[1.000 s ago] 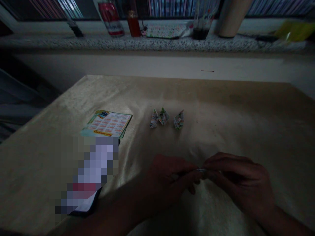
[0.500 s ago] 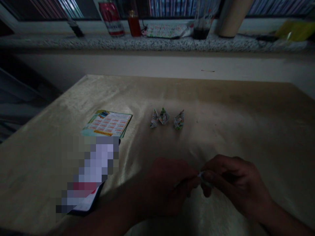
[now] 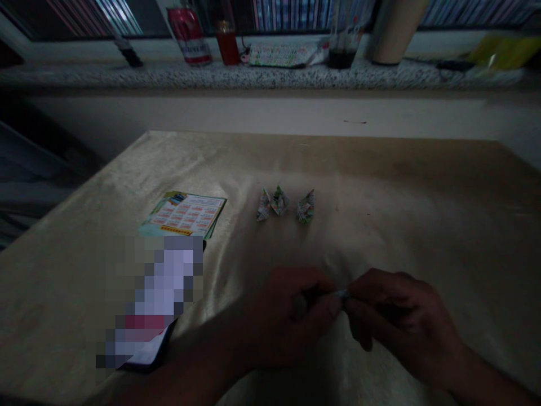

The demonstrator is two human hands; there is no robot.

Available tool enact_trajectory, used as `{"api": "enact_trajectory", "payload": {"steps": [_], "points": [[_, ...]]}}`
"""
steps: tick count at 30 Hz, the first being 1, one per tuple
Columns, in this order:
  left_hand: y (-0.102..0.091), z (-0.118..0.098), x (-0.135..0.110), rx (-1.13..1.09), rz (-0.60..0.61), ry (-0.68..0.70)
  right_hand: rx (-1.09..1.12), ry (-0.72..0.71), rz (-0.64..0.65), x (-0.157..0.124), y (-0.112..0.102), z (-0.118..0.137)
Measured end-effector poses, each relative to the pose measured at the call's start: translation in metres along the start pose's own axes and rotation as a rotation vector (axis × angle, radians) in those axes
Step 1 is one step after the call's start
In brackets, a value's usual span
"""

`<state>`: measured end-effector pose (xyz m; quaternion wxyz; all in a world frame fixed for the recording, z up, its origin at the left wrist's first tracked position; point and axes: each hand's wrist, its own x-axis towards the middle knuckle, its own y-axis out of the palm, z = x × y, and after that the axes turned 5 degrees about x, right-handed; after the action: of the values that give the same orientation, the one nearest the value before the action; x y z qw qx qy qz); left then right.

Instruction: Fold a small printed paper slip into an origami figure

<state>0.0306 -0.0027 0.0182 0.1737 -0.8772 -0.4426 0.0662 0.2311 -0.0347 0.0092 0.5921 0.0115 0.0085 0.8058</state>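
The left hand and right hand, fingers of both pinching a small pale piece over the desk, seem to be working it, and the next move likely calls for light pressure

Head-worn view, looking forward and down (left grip and right grip near), across table, toward windowsill

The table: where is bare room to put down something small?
Widest: right of the folded papers, beyond the right hand, only specks showing. Also between papers and the far table edge. Crowded: left, cards and phone; near middle, the left hand and the right.
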Motion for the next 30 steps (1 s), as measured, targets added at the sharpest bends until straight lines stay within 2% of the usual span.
{"api": "enact_trajectory", "payload": {"steps": [2,4,8,11,15,18,24,27,30], "points": [[0.000,-0.001,0.001,0.070,0.039,0.053,0.053,0.070,0.045,0.000,0.000,-0.003],[0.001,-0.001,0.001,0.083,0.028,0.077,0.024,0.081,0.062,0.001,-0.001,-0.005],[0.001,-0.001,0.000,0.007,-0.011,0.059,-0.194,-0.070,0.142,0.003,-0.002,0.001],[0.003,-0.002,0.000,-0.138,0.073,0.030,-0.281,-0.155,0.195,0.001,0.000,0.009],[0.004,-0.003,-0.001,-0.348,0.142,-0.052,-0.366,-0.217,0.157,-0.003,0.000,0.012],[0.002,-0.005,0.000,-0.379,0.151,-0.115,-0.319,-0.170,0.168,-0.003,-0.003,0.006],[0.000,-0.006,0.002,-0.228,0.141,-0.081,-0.101,0.015,0.263,-0.001,-0.006,-0.007],[0.002,-0.002,0.002,-0.293,0.150,-0.102,-0.119,-0.059,0.255,-0.001,-0.003,-0.005],[0.004,0.002,0.003,-0.438,0.183,-0.191,-0.175,-0.153,0.233,-0.002,-0.001,-0.003]]}}
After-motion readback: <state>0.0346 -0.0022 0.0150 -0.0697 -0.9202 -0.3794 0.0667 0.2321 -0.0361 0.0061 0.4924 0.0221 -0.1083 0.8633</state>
